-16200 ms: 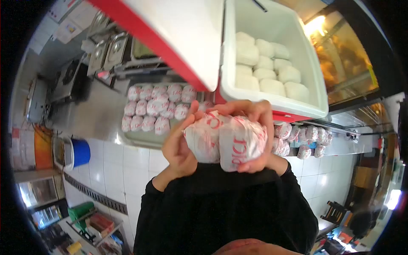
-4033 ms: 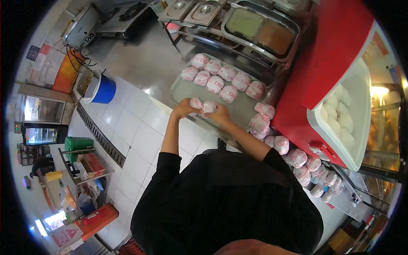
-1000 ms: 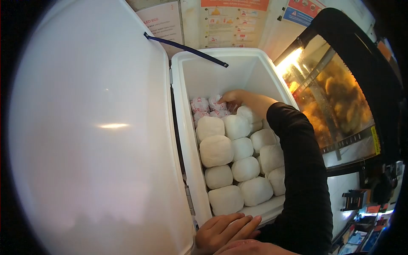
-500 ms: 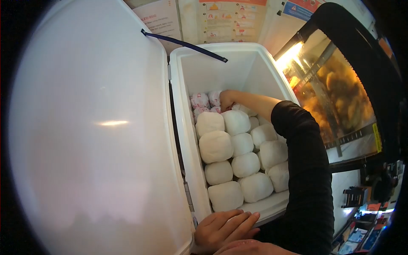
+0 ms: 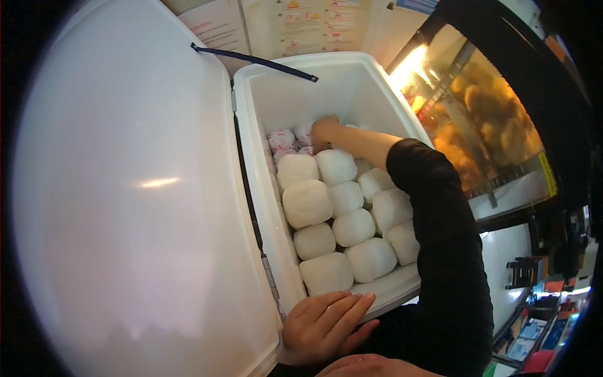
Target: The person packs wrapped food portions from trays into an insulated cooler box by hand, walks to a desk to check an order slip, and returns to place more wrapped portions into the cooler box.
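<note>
An open white cooler box [image 5: 370,63] holds several rounded white bundles [image 5: 308,203], apparently wrapped in paper and stacked in rows. Deep at its far end, smaller bundles in white wrap with pink print [image 5: 282,139] lie by the left wall. My right hand [image 5: 325,132] reaches in over the stack and is down beside those printed bundles. Its fingers point downward and are mostly hidden, so any hold on a bundle does not show. At the near rim, my left hand [image 5: 326,323] lies flat with fingers stretched out, holding nothing.
The box's large white lid [image 5: 125,207] stands open on the left, tied by a dark strap [image 5: 254,60]. To the right is a lit glass display case [image 5: 490,119] with golden-brown food. Printed sheets [image 5: 308,28] hang on the wall behind.
The view has shifted, so the box sits slightly higher and further left. My right hand is still at the far end, slightly turned. My left hand stays at the near rim.
</note>
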`<state>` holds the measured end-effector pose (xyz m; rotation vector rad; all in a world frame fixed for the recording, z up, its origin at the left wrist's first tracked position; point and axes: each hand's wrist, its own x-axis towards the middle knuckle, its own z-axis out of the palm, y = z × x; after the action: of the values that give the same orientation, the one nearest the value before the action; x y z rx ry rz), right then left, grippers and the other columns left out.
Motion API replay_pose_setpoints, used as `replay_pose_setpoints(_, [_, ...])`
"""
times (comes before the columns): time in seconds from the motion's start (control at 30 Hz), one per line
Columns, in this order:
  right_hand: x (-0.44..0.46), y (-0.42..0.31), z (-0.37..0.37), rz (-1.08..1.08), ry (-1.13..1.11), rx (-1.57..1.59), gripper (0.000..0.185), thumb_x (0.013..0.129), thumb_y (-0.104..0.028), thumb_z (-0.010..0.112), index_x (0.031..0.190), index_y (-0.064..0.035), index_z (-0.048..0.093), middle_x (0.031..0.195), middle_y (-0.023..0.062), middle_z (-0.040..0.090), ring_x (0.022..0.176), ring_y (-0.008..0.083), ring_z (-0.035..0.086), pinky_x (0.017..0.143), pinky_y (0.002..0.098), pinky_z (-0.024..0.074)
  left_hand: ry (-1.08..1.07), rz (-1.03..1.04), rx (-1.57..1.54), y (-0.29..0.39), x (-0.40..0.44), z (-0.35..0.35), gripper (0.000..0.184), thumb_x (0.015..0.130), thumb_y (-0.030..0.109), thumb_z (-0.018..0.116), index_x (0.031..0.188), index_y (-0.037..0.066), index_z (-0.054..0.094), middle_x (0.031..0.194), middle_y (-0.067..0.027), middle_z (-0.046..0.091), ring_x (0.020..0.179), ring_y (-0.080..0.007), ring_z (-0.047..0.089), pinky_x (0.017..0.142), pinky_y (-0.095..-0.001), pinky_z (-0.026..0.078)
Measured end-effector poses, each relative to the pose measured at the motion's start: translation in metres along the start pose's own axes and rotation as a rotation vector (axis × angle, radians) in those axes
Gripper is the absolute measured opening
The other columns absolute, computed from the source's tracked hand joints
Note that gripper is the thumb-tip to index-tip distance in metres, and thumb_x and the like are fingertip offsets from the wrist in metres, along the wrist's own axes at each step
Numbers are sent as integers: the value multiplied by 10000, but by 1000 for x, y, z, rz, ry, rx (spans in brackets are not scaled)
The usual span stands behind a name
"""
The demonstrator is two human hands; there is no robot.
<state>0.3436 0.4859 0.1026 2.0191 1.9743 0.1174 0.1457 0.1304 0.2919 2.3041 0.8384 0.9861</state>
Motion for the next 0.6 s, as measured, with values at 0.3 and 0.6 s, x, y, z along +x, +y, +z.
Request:
replay_pose_setpoints(0.3, [29, 30, -17, -257, -305, -85, 338, 707, -353, 641, 960, -130, 669, 975, 93, 631, 897, 264, 583, 800, 495, 429, -16, 63, 15, -2, 2, -1, 415, 679, 244, 762, 1041, 75, 650, 875, -49, 654, 805, -168, 634, 650, -261, 489])
replay_pose_setpoints(0.6, [-23, 64, -120, -103, -998, 136, 358, 700, -352, 665, 929, -79, 634, 1084, 167, 538, 923, 283, 539, 730, 489, 452, -148, 144, -51, -2, 3, -2, 404, 669, 217, 763, 1009, 42, 635, 851, -74, 649, 777, -191, 640, 645, -286, 487])
